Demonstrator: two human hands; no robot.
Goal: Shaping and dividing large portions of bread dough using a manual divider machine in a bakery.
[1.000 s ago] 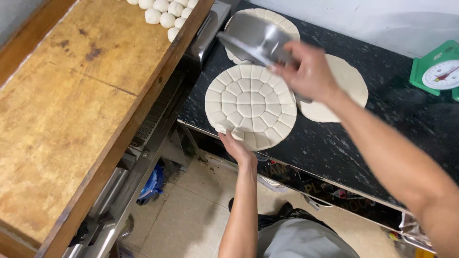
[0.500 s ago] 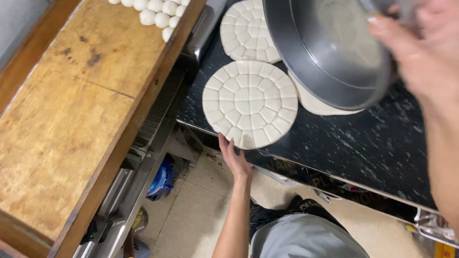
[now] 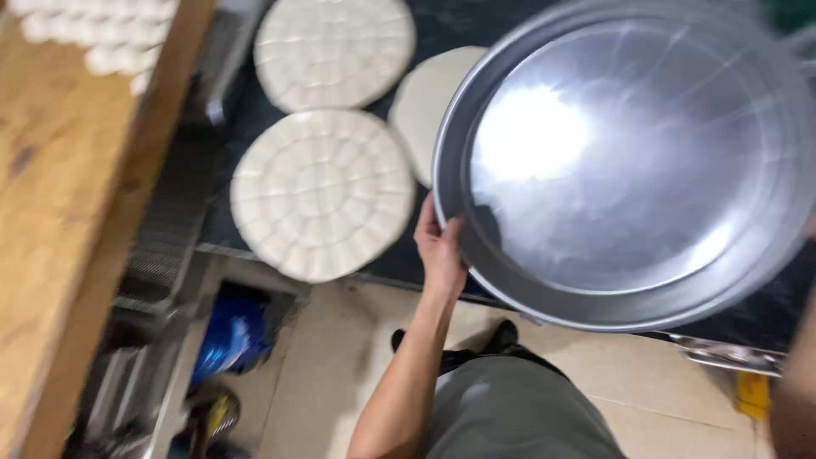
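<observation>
Looking down from head height: nearest, grey trousers (image 3: pixel 510 408) and a dark shoe over a pale tiled floor (image 3: pixel 340 365). Rising from there, a bare forearm ending in the left hand (image 3: pixel 442 251), gripping the near-left rim of a big round metal pan (image 3: pixel 629 170), thumb over the edge, fingers curled behind it and mostly hidden. Filling the upper right of the view, that pan, tilted with its shiny inside facing the camera, hanging in the air above a black counter (image 3: pixel 399 263). Barely showing at the far right edge, a blurred strip of arm; right hand out of view, so impossible to tell how its fingers are set, though likely holding the opposite rim. Probably handling as stiff and fairly light for its width, thin-walled, smooth and slippery, awkward through sheer breadth; best gripped at the rolled rim on two opposite sides. Lying just left of the hand on the counter, a round slab of white dough (image 3: pixel 323 194) scored into many small pieces, overhanging the counter's near edge a little; looking soft, sticky and easily deformed, needing support from beneath. Sitting behind it, a second scored dough round (image 3: pixel 334 51), and a plain flat dough disc (image 3: pixel 429 110) partly hidden by the pan. Running along the left, a wooden worktop (image 3: pixel 59 212) with small white dough balls (image 3: pixel 102 34) at its far end. Resting low on the floor, something blue, too blurred to identify.
</observation>
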